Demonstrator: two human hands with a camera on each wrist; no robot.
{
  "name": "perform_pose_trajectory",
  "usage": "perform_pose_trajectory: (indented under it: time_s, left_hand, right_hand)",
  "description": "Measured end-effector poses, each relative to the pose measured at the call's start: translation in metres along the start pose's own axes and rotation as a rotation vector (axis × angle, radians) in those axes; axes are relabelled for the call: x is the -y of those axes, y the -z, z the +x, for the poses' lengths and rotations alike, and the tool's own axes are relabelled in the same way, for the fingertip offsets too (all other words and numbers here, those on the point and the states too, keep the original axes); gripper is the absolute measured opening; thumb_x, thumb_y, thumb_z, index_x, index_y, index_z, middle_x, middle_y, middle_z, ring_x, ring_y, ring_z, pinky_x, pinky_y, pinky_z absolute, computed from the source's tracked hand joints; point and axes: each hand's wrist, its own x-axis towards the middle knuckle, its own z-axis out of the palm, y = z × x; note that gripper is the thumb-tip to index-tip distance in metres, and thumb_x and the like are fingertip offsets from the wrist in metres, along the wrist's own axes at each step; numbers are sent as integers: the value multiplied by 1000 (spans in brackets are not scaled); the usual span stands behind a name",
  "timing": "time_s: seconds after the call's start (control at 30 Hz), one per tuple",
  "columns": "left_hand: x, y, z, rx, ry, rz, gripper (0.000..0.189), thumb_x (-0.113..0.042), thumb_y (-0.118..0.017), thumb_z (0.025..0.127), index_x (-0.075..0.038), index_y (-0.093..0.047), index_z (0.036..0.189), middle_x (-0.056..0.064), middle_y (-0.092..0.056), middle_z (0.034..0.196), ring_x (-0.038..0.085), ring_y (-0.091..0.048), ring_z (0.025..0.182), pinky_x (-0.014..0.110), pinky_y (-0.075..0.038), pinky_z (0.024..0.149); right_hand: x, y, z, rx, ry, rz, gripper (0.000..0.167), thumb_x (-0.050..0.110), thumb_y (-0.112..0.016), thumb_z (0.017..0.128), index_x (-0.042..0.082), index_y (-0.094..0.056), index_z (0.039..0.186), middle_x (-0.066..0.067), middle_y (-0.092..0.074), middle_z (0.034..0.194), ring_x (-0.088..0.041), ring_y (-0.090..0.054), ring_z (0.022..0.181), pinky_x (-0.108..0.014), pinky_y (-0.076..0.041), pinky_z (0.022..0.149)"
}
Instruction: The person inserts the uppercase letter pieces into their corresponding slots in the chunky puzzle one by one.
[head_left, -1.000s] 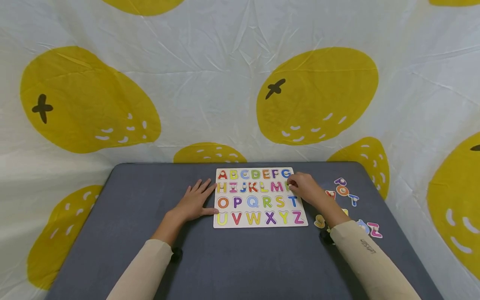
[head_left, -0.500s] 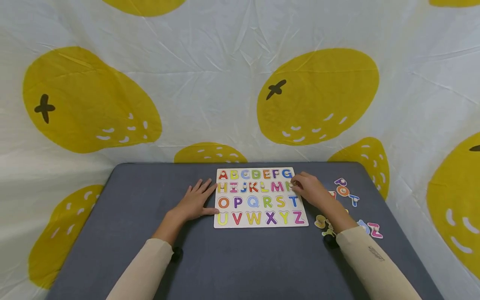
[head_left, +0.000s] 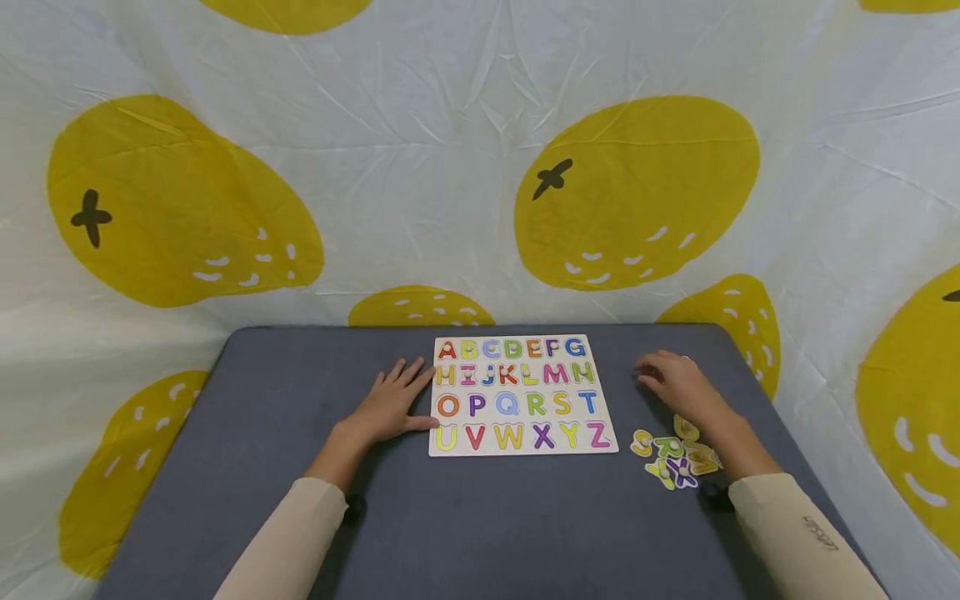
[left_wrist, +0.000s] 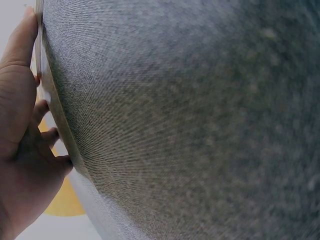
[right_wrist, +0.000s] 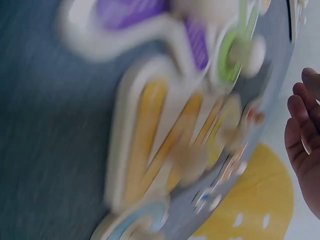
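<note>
Beige sleeves [head_left: 288, 537] stretch over a dark grey counter [head_left: 480, 517]. Near the right forearm, loose pegged letter pieces [head_left: 702, 458] lie bunched, a purple X [head_left: 682, 472] among them. Beyond these the right hand [head_left: 677, 386] hovers, its fingers relaxed, slightly bent and close together. To its left is the alphabet board [head_left: 492, 408], with pegged letters [head_left: 555, 373] seated in the upper two rows; the left hand [head_left: 386, 408] rests at its left edge, fingers spread apart. Behind hangs a whitish cloth [head_left: 420, 167] printed with yellow shapes [head_left: 637, 192].
</note>
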Motion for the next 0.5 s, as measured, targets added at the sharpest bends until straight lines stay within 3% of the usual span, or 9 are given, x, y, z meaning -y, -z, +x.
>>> perform_pose_trajectory:
  time_s: [0.33,0.5]
  left_hand:
    - [-3,2,-1,7,-5,11,98,-62,-71,90,-18,-27,166,15,-21,172,46,-12,159,72,-16,121]
    - [-4,4,-1,4,0,5,98,-61,-72,90,-18,-27,165,15,-21,172,46,-11,159,72,-15,122]
  right_hand:
    - [-44,15,-25,-77,-20,-32,19,4,-76,91,-1,-74,110,-20,-70,105,-38,-70,88,-58,-56,80]
    - [-61,18,-30,-49,-85,-60,18,11,-76,93,1,-75,108,-18,-70,100,-35,-62,88,-59,-50,83]
